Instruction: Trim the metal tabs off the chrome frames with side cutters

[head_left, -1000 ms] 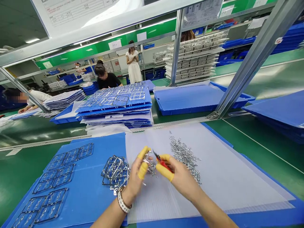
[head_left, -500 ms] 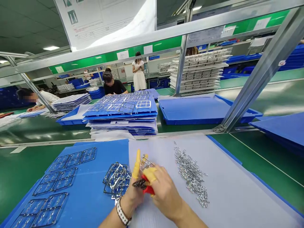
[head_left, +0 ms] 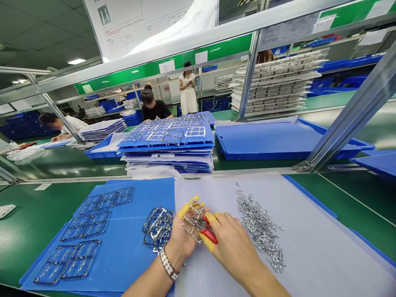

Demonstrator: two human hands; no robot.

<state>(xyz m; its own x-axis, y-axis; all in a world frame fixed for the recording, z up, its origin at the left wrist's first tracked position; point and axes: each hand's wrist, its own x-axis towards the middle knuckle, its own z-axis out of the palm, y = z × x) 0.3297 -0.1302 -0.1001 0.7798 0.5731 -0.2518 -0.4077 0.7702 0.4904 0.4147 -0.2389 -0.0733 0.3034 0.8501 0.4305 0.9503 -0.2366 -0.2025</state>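
Your left hand (head_left: 182, 235) grips a metal frame (head_left: 191, 221) above the white sheet (head_left: 229, 276); your right hand (head_left: 229, 234) has its grip closed around red-handled cutters (head_left: 208, 234), whose tips meet the frame's middle. Right: a heap of silvery pieces (head_left: 260, 227). Left, on a blue sheet (head_left: 126, 255): a jumbled pile of frames (head_left: 157, 226) and, farther left, three rows of frames (head_left: 83, 222).

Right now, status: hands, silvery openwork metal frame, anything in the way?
Left hand holds silvery openwork metal frame. Right hand has red-handled pliers, tips at frame. Nothing seen blocking; silvery heap of small parts beside right hand.
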